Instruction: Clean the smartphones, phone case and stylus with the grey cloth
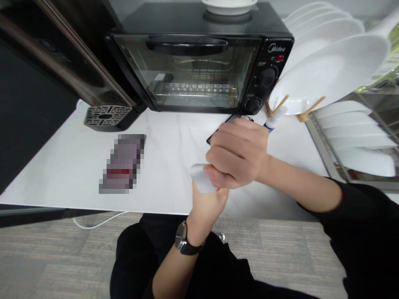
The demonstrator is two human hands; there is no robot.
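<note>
My right hand (238, 153) is closed in a fist over the counter, with a thin white cloth (201, 177) sticking out below its thumb. Just under it, my left hand (208, 203) reaches up from the front edge, a watch on its wrist. The left fingers are hidden behind the right hand and the cloth, so whatever they may hold does not show. Behind the right hand a dark flat object (213, 136) lies on the counter, mostly covered. A white tube (274, 120) with a blue band shows just past the right hand.
A blurred-out phone-like slab (122, 162) lies on the white counter (168, 166) at left. Behind stand a black toaster oven (187, 20) with a white dish (230, 6) on top, and a machine with a drip tray (107, 116). White plates (330, 66) stand in a rack at right.
</note>
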